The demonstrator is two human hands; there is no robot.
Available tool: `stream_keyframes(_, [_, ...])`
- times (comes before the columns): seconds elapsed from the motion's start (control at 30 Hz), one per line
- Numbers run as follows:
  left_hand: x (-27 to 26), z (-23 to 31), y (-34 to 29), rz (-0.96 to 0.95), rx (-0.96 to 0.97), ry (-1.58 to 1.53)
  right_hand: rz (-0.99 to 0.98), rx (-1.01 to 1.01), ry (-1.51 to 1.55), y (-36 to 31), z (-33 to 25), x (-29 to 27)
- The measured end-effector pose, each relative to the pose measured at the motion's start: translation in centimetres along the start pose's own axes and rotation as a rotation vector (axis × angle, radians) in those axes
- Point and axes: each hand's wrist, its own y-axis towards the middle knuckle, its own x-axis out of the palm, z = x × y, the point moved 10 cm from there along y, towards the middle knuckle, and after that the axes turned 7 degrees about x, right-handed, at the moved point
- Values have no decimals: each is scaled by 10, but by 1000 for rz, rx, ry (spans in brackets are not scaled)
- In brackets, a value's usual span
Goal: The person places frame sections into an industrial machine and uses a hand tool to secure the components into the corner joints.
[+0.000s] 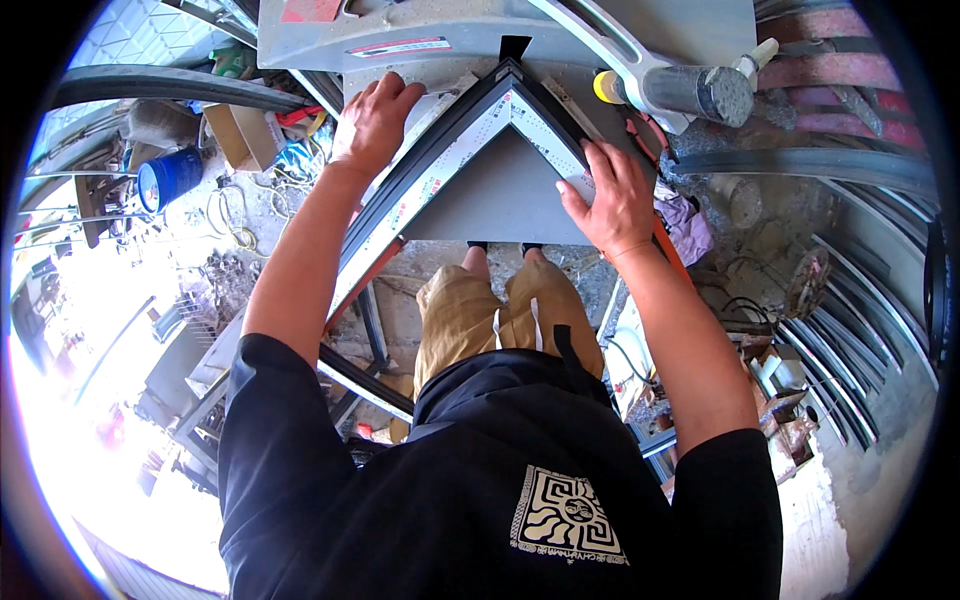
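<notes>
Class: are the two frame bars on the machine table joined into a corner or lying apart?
Joined: the two frame bars meet in a mitred point, left hand and right hand pressing them.

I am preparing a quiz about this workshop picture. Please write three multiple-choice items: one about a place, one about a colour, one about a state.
1. Where do the two long dark frame profiles with white protective film meet?
A. at a corner pointing away from the person
B. on the floor
C. inside the cardboard box

2. What colour is the round bucket at the left?
A. red
B. blue
C. white

3. How are the hands?
A. both raised in the air
B. both flat on the profiles
C. both holding one hammer

Answers: 1 A, the corner lies against the grey machine. 2 B, its wall is blue. 3 B, left hand and right hand press one profile each.
</notes>
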Motion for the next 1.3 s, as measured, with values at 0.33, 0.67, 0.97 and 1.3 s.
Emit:
stream_keyframes(0.33, [-8,-8,-3,-83,63,-11,-2,4,12,0,2,-1])
stream_keyframes(0.67, [-13,-16,3,-3,217,43,-17,-9,44,2,3,-1])
stream_keyframes(0.97, [-19,-17,9,42,312,65,-48,6,24,0,4,4])
stream_keyframes(1.3, [-21,-13,4,7,55,-68,-49,12,2,0,4,5])
